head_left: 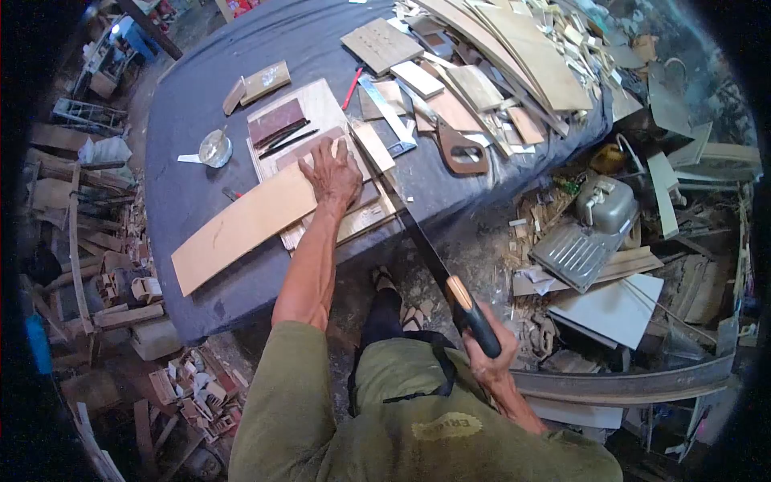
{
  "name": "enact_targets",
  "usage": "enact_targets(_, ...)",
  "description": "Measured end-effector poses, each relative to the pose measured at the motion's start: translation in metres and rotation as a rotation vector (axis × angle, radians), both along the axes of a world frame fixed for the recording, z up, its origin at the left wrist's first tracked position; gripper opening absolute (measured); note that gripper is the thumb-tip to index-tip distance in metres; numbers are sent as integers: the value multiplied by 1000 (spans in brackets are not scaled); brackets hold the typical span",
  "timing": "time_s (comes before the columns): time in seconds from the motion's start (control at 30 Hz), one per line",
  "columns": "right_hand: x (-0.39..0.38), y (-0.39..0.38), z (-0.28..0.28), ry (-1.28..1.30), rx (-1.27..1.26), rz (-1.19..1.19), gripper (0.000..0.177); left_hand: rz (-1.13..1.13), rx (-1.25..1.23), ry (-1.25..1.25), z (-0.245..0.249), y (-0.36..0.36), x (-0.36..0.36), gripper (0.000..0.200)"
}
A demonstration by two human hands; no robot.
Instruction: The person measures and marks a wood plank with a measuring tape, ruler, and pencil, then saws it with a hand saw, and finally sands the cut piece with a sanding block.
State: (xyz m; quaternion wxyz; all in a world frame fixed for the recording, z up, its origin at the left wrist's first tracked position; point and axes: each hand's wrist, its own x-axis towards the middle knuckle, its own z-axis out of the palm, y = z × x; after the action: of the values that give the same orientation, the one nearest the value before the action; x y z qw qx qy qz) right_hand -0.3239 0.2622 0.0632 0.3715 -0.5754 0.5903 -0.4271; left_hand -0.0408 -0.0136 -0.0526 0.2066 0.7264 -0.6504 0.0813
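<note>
My left hand (333,175) presses down on a long thin wooden strip (245,226), fingers spread across its upper end. Under that strip lies a stack of boards (320,96) at the table's edge. My right hand (490,357) is wrapped round the black handle of a handsaw (430,253). Its blade runs up and left to the strip's small end piece (373,147), just right of my left hand. Close above my left fingers are a dark red sanding block (277,120) and black pens (283,138).
A second saw (463,153), a try square (389,120) and a red pencil (352,88) lie among wood offcuts (474,84) on the cloth-covered table (193,161). A cup (215,149) stands at left. A metal sink (590,233) and scrap wood (197,398) crowd the floor.
</note>
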Motion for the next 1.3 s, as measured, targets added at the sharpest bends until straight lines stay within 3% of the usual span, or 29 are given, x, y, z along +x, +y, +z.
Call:
enact_targets(0.2, 30, -57, 0, -30, 155, 43, 58, -11, -30, -10, -3, -1, 3, 36)
enact_targets(0.27, 26, -47, -8, -59, 171, 37, 59, -19, -9, 40, -4, 2, -2, 35)
enact_targets(0.37, 20, -20, -25, -41, -9, 11, 59, -25, 35, 31, -2, 3, 0, 39)
enact_targets(0.73, 13, 8, -13, -116, 93, -25, 57, -46, 21, 30, -2, 4, -3, 39)
enact_targets(0.87, 10, 4, -17, -27, -2, -21, 57, -25, -60, 9, -9, 1, -6, 37)
enact_targets(1.3, -9, 30, 12, 70, 122, -35, 55, -27, -25, 38, -4, -1, -16, 35)
